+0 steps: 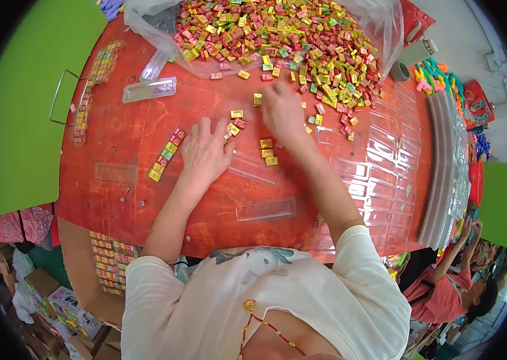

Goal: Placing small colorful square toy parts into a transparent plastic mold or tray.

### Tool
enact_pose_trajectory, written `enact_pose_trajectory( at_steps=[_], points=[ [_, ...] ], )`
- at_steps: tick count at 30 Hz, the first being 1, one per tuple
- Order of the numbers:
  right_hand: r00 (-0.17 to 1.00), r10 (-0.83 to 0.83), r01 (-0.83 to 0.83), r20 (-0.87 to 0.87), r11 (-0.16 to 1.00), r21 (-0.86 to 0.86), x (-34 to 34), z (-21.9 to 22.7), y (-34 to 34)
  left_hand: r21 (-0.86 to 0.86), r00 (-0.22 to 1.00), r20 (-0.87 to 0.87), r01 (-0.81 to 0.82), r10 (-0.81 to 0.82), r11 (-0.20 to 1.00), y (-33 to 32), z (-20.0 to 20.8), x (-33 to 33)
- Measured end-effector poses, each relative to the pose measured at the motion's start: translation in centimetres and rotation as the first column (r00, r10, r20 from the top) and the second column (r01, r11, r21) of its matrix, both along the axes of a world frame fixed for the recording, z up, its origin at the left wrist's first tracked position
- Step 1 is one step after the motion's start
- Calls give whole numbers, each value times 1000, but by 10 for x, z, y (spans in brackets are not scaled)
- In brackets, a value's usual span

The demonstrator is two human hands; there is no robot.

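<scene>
Heaps small red, yellow and green blocks (283,36) in one clear plastic bag (145,19), spilling onto the red counter (106,207); shows packed rows in one cardboard carton (78,258) at lower left. Rests left hand (205,150) with fingers loosely spread, without visible grip, just beside one slanted row of about seven blocks (166,154). Curls right hand (283,111), fingers partly closed, near one yellow block (258,99); cannot tell of any hold. Has three yellow blocks (267,153) between the forearms, one clear tray (265,209) nearest the body.

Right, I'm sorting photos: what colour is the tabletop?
The tabletop is red, showing best in the head view.
</scene>
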State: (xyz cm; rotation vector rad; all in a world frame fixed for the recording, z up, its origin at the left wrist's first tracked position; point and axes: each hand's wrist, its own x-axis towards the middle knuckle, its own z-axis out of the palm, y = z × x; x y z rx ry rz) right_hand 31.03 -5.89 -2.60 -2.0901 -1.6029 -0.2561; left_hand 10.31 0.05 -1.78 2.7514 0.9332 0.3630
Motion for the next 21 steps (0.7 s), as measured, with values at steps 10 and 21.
enact_pose_trajectory(
  at_steps=[10, 21],
  points=[
    [959, -78, 107, 271, 990, -94, 56, -15, 20, 141, 999, 30, -24, 20, 990, 2, 3, 10],
    [998, 14, -4, 54, 984, -177, -15, -4, -29, 157, 996, 62, 60, -71, 986, 34, -9, 61]
  ],
)
